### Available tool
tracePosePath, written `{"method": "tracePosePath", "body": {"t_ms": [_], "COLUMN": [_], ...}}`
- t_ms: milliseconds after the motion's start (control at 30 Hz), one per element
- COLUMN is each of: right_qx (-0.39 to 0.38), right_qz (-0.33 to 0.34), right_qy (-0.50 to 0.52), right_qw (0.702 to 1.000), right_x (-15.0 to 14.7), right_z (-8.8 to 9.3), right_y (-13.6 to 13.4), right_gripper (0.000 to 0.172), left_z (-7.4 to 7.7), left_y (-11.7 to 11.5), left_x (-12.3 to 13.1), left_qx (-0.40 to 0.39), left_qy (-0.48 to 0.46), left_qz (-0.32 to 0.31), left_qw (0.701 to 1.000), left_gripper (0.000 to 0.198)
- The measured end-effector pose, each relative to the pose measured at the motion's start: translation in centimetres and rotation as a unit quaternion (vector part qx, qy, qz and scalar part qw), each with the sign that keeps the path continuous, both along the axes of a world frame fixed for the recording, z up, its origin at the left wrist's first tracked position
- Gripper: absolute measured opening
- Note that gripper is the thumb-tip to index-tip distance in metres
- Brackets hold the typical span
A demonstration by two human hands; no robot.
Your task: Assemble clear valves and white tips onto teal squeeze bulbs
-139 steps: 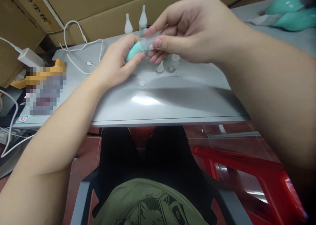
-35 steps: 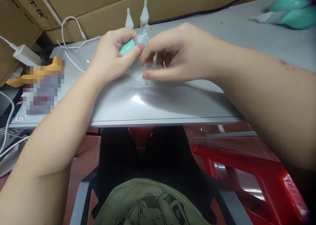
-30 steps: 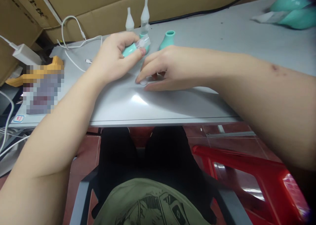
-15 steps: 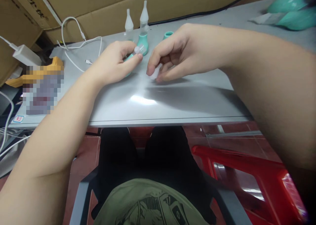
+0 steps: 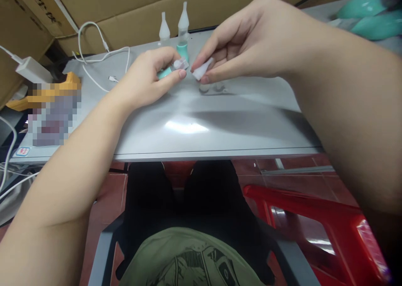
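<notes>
My left hand [image 5: 143,78] is closed around a teal squeeze bulb [image 5: 164,73], mostly hidden by the fingers. A clear plastic tube piece [image 5: 181,63] sticks out of the bulb's end between thumb and forefinger, pointing right. Just to its right, my right hand [image 5: 245,49] pinches a white cone-shaped nozzle tip [image 5: 202,69], apart from the clear piece. Behind my hands stands a nasal aspirator [image 5: 182,28] with a teal base, clear middle and white tip. A second white-tipped aspirator [image 5: 163,29] is upright beside it, its lower part hidden by my left hand.
Beneath my right hand, a small clear plastic piece [image 5: 216,89] rests on the grey table [image 5: 176,145]. White cables [image 5: 121,49], a white plug [image 5: 33,70] and a yellow object [image 5: 70,83] lie left. Teal bulbs [image 5: 377,24] are at the far right. Cardboard [image 5: 132,9] borders the back.
My right hand has moved up and away from me with the nozzle tip, which now shows more of its cone. The left hand has shifted slightly right. The small clear piece has come into sight.
</notes>
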State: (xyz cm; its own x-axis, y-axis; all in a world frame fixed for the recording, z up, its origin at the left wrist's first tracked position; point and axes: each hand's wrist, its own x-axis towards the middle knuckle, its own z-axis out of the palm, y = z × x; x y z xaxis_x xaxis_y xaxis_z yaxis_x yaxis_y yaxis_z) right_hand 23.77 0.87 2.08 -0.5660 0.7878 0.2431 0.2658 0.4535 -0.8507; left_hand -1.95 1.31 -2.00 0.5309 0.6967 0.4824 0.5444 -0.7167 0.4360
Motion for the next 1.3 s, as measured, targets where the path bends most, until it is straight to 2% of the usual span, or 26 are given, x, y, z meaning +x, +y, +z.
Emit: {"method": "tracePosePath", "body": {"t_ms": [133, 267, 500, 767, 967, 1300], "right_qx": [0.002, 0.01, 0.049, 0.048, 0.089, 0.125], "right_qz": [-0.003, -0.01, -0.029, -0.038, -0.023, -0.022], "right_qy": [0.048, 0.103, 0.112, 0.094, 0.063, 0.034], "right_qw": [0.999, 0.995, 0.992, 0.994, 0.994, 0.991], "right_x": [-0.2, -0.2, -0.2, -0.6, -0.3, -0.1], "right_z": [0.0, -0.4, -0.7, -0.7, -1.0, -0.4], "right_y": [0.0, 0.3, 0.7, 0.4, 0.6, 0.2], "right_gripper": [0.029, 0.026, 0.024, 0.023, 0.026, 0.023], "left_z": [0.0, -0.2, -0.3, -0.2, 0.5, 0.6], "left_y": [-0.1, -0.2, -1.0, -1.1, -2.0, -2.2], "left_x": [0.5, 1.1, 1.6, 1.6, 1.4, 1.3], "left_qx": [0.002, 0.02, 0.004, 0.005, -0.032, -0.054], "left_qy": [-0.031, -0.061, -0.064, -0.057, -0.013, -0.021], "left_qz": [-0.019, -0.029, -0.013, -0.039, -0.002, -0.007], "left_qw": [0.999, 0.998, 0.998, 0.998, 0.999, 0.998], "left_gripper": [0.037, 0.025, 0.019, 0.03, 0.026, 0.027]}}
